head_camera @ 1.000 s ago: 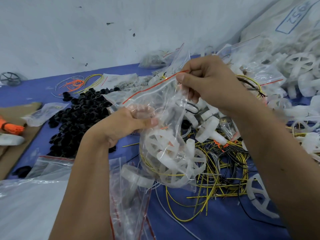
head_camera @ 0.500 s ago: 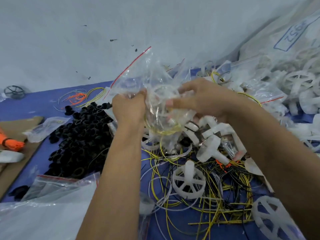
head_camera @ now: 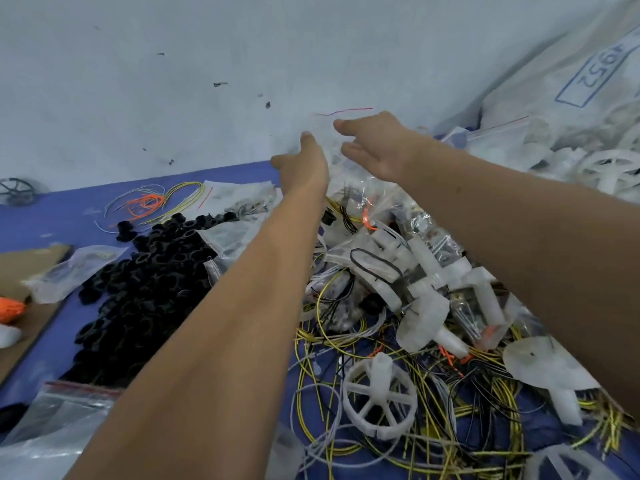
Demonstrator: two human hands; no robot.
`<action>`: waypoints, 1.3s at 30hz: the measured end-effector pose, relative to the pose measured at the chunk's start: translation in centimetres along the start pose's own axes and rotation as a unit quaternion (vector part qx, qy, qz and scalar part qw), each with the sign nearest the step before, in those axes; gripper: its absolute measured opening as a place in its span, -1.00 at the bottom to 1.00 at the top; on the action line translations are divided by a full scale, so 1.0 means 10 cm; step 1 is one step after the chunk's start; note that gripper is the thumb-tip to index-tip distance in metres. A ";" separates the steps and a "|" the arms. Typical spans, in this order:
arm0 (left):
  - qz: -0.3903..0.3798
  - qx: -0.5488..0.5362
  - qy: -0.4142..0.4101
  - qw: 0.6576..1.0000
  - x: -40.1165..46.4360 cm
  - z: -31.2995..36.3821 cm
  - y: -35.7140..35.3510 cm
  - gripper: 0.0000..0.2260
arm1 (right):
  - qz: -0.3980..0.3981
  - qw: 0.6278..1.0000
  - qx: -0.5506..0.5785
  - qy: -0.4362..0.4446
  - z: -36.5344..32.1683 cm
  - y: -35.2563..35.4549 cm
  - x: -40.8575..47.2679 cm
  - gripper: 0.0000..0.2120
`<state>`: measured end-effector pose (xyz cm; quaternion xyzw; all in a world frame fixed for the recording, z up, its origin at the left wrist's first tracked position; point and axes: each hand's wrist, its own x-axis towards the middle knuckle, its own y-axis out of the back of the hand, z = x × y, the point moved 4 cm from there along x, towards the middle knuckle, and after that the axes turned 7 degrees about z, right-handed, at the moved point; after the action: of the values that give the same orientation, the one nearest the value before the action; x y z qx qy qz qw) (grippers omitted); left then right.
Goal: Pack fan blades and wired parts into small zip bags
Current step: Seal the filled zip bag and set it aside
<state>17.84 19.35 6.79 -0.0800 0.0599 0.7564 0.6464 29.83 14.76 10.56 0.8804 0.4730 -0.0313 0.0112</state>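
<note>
As both hands, left hand point(head_camera: 304, 164) and right hand point(head_camera: 372, 147), reach out with fingers straight toward the blurred clear red-striped zip bag point(head_camera: 332, 133) above the far bench point(head_camera: 69, 216), it risks landing unsealed and spilling parts.

Clear red-striped zip bag point(head_camera: 332, 140) upright beyond the white fan blades point(head_camera: 379, 396) and tangled wires point(head_camera: 433, 420).

Ring pile point(head_camera: 149, 289) lies left on the desk point(head_camera: 62, 216); wire tangle point(head_camera: 398, 393) right of it, a fan blade point(head_camera: 379, 398) on top; large sack point(head_camera: 571, 98) behind right; wall point(head_camera: 173, 81) at rear.
</note>
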 end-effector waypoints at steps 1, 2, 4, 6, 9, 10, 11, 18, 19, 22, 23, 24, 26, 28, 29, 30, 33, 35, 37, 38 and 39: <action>0.001 0.007 -0.011 1.000 0.00 -0.06 0.04 -0.38 | 0.010 0.999 -0.022 0.028 0.02 -0.02 -0.04 -0.82; -0.002 0.006 -0.021 1.000 0.01 -0.14 0.08 -0.42 | 0.030 0.997 -0.049 0.059 0.04 -0.03 -0.09 -0.87; -0.007 0.002 -0.037 0.999 -0.02 -0.24 0.23 -0.56 | 0.079 0.984 -0.104 0.125 0.03 -0.03 -0.28 -0.83; -0.013 -0.006 -0.051 0.999 -0.04 -0.27 0.39 -0.76 | 0.103 0.968 -0.122 0.194 -0.01 -0.07 -0.63 -0.84; -0.019 -0.015 -0.080 0.996 -0.10 -0.23 0.72 -0.72 | 0.008 0.960 -0.172 0.222 0.12 -0.25 -1.23 -0.94; -0.024 -0.013 -0.091 0.996 -0.13 -0.20 0.83 -0.70 | -0.075 0.954 -0.201 0.211 0.21 -0.34 -1.46 -0.90; -0.038 -0.007 -0.098 0.994 -0.17 -0.18 0.93 -0.69 | -0.162 0.929 -0.251 0.217 0.30 -0.42 -1.68 -0.85; -0.138 0.021 -0.094 0.986 -0.46 -0.30 1.42 -0.69 | -0.348 0.721 -0.508 0.317 0.89 -0.99 -2.76 -0.55; -0.145 0.025 -0.099 0.984 -0.49 -0.33 1.44 -0.69 | -0.356 0.705 -0.533 0.303 0.96 -1.02 -2.82 -0.46; -0.152 0.032 -0.106 0.982 -0.52 -0.38 1.50 -0.70 | -0.383 0.695 -0.555 0.249 1.01 -0.96 -2.80 -0.50; -0.150 0.028 -0.108 0.982 -0.51 -0.39 1.51 -0.70 | -0.372 0.701 -0.558 0.243 0.99 -0.92 -2.74 -0.59; -0.148 0.021 -0.110 0.983 -0.51 -0.40 1.52 -0.70 | -0.350 0.705 -0.566 0.247 0.96 -0.88 -2.65 -0.68; -0.142 0.003 -0.112 0.984 -0.52 -0.41 1.52 -0.70 | -0.289 0.697 -0.603 0.259 0.90 -0.78 -2.49 -0.82; -0.135 -0.014 -0.112 0.984 -0.54 -0.43 1.50 -0.70 | -0.219 0.686 -0.639 0.271 0.86 -0.68 -2.39 -0.84; -0.134 -0.020 -0.111 0.984 -0.56 -0.44 1.48 -0.70 | -0.190 0.679 -0.648 0.287 0.84 -0.66 -2.38 -0.83; -0.135 -0.024 -0.112 0.984 -0.57 -0.44 1.47 -0.70 | -0.172 0.667 -0.655 0.312 0.84 -0.66 -2.39 -0.83; -0.136 -0.028 -0.122 0.983 -0.59 -0.41 1.45 -0.69 | -0.180 0.645 -0.640 0.376 0.89 -0.79 -2.53 -0.80; -0.135 -0.032 -0.126 0.982 -0.60 -0.37 1.45 -0.70 | -0.207 0.638 -0.639 0.376 0.96 -0.87 -2.60 -0.66; -0.131 -0.041 -0.124 0.983 -0.60 -0.34 1.46 -0.70 | -0.214 0.621 -0.642 0.395 0.98 -0.96 -2.66 -0.67; -0.129 -0.044 -0.124 0.983 -0.60 -0.32 1.47 -0.70 | -0.211 0.627 -0.630 0.407 0.96 -0.98 -2.66 -0.76; -0.129 -0.048 -0.124 0.983 -0.60 -0.31 1.48 -0.70 | -0.210 0.643 -0.612 0.409 0.94 -0.99 -2.65 -0.86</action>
<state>4.24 10.58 4.76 -0.0237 -0.0677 0.6725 0.7366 6.60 -2.27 3.00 0.4729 0.5126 0.6275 0.3462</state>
